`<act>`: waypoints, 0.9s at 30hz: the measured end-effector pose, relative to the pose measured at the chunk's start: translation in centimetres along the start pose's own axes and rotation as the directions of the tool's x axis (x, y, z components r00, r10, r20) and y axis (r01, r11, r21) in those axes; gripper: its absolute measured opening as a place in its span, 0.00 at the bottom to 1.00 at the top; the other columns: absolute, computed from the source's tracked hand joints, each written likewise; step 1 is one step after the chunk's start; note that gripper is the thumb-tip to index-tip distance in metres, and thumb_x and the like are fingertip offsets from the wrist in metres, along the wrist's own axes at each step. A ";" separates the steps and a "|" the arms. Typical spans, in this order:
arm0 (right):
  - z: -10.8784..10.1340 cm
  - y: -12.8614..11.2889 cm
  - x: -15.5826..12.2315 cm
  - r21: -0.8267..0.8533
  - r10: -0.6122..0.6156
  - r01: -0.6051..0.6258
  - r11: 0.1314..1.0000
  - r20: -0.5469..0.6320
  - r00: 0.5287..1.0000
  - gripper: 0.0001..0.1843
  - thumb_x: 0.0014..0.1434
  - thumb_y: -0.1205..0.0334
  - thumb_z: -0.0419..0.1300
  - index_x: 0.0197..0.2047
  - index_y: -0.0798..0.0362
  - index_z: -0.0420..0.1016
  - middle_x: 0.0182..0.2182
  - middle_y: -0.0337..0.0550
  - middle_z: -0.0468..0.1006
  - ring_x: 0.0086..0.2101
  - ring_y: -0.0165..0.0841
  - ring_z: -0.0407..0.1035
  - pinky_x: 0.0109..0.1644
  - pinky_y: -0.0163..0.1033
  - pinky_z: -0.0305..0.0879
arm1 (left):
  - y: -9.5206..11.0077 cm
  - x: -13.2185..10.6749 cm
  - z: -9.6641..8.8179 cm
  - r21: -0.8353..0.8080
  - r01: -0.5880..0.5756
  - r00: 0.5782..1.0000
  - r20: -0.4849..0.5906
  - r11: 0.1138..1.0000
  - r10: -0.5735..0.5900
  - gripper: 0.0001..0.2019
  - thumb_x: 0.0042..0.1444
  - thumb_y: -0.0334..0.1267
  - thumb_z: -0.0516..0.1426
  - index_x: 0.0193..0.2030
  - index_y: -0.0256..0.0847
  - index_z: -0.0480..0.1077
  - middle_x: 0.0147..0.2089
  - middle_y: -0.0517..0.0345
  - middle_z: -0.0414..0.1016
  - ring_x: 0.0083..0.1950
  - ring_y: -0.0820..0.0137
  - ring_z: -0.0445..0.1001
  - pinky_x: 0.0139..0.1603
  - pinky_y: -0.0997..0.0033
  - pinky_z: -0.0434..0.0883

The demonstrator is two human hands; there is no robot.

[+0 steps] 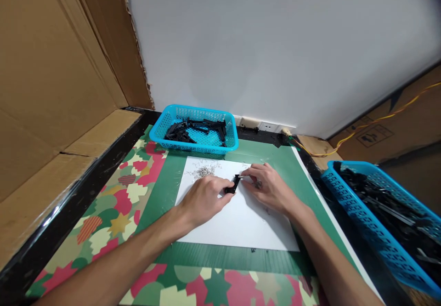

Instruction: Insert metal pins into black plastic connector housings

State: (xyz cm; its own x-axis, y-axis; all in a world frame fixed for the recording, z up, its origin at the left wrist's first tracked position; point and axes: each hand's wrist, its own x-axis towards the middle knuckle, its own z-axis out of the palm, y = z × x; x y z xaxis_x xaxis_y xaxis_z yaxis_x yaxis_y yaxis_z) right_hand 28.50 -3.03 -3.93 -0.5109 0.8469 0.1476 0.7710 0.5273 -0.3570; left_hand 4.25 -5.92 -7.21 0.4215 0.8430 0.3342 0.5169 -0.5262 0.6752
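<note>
My left hand (204, 198) rests on a white sheet (237, 225) and pinches a small black plastic part (234, 184) between thumb and fingers. My right hand (268, 186) lies just to its right, fingertips pinched on a thin metal piece at the top of that black part. What exactly the right fingers hold is too small to name. A loose heap of small metal springs (203, 172) lies on the sheet beyond my left hand.
A blue basket (196, 146) with several black plastic parts stands at the back. Another blue basket (365, 225) of black parts sits at the right. Cardboard walls (51, 90) rise on the left. A green mat (165, 191) and patterned cover lie under the sheet.
</note>
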 end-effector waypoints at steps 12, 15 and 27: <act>-0.6 1.0 -0.2 0.157 0.096 -0.051 0.986 -0.288 0.953 0.15 0.74 0.54 0.58 0.42 0.49 0.85 0.43 0.49 0.85 0.40 0.43 0.80 0.48 0.46 0.74 | 0.4 0.1 -0.5 0.015 -0.043 0.998 0.037 0.999 0.042 0.11 0.65 0.29 0.62 0.53 0.38 0.81 0.43 0.53 0.85 0.44 0.61 0.83 0.47 0.61 0.78; 0.3 0.6 -0.1 0.375 0.262 -0.112 0.920 -0.379 0.887 0.15 0.70 0.49 0.63 0.38 0.51 0.84 0.36 0.48 0.85 0.34 0.42 0.81 0.43 0.46 0.79 | 0.4 0.1 -0.5 0.046 -0.079 0.996 0.045 0.996 0.077 0.12 0.66 0.28 0.61 0.53 0.38 0.80 0.42 0.53 0.84 0.44 0.61 0.82 0.47 0.61 0.78; 2.7 -1.5 0.9 0.735 0.455 -0.111 0.669 -0.286 0.843 0.22 0.63 0.41 0.68 0.34 0.54 0.80 0.33 0.50 0.85 0.32 0.41 0.82 0.40 0.48 0.85 | 0.2 0.0 -0.3 0.167 -0.200 0.979 0.074 0.965 0.190 0.08 0.68 0.29 0.61 0.50 0.38 0.80 0.42 0.53 0.81 0.45 0.61 0.82 0.46 0.62 0.78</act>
State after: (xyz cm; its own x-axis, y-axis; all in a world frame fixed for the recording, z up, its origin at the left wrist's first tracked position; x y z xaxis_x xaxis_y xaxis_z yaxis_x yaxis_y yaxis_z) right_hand 25.92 -3.26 -5.76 0.0289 0.9737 0.2261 0.2932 0.2080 -0.9331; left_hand 4.12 -5.96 -6.86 0.5660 0.7168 0.4072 0.5392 -0.6955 0.4748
